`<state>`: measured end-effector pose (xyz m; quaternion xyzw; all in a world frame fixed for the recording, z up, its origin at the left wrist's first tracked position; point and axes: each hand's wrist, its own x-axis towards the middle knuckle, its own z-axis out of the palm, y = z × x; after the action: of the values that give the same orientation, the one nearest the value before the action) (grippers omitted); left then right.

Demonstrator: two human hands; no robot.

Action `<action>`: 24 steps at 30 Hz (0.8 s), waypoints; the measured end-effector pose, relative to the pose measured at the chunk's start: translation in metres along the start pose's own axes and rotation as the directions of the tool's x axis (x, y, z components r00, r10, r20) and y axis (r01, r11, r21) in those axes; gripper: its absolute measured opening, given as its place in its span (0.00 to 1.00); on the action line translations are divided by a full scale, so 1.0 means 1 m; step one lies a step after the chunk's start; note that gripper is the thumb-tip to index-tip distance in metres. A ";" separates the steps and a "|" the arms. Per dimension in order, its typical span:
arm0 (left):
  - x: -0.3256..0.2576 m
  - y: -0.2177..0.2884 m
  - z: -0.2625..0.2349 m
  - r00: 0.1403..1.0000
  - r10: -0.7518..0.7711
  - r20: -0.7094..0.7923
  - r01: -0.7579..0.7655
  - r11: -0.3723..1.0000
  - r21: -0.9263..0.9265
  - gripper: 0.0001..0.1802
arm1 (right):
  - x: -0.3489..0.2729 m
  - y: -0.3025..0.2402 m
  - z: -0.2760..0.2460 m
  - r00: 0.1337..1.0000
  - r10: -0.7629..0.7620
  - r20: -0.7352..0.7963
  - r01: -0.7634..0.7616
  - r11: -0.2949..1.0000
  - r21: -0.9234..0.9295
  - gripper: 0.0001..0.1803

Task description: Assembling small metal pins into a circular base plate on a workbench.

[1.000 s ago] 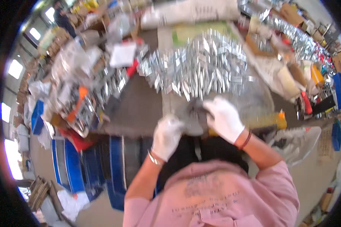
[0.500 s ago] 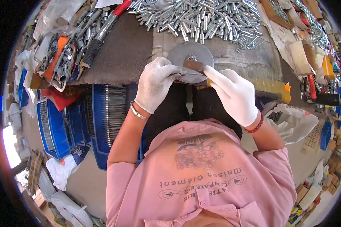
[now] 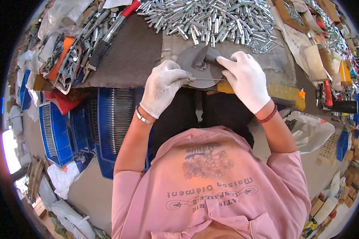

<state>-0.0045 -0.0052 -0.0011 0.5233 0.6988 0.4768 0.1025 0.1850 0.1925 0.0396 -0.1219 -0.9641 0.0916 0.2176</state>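
Note:
My left hand (image 3: 163, 89), in a white knit glove, pinches a thin metal rod (image 3: 207, 79) by its left end. The rod runs level to the right, across the near edge of a round grey metal plate (image 3: 203, 83). Beyond the rod, a dark, flat block (image 3: 200, 57) is tilted on the plate, beside a few small shiny bits. My right hand (image 3: 249, 81), also gloved, is at the plate's right edge with index finger and thumb apart. Its fingertips are close to the block and the rod's right end; I see nothing held in it.
A heap of short metal tubes (image 3: 211, 20) covers the back of the bench. Tools and metal parts crowd the left, including a red-and-black bar (image 3: 111, 34). Below left, a blue bin (image 3: 104, 151) holds many rods. Cardboard boxes (image 3: 315, 59) stand at right.
My right hand has let go of the block and drawn back slightly, fingers spreading. The block now lies farther back and turned on the plate. My left hand keeps the rod nearly in place.

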 end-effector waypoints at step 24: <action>-0.052 0.050 0.008 0.685 -0.725 0.069 0.624 0.535 -0.570 0.36 | -0.042 -0.092 0.018 0.823 0.215 0.526 -0.533 0.612 0.584 0.12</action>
<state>0.0553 -0.0442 0.0148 0.1142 0.6835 0.6230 0.3629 0.1961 0.0906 0.0279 -0.2101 -0.8258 0.5231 0.0182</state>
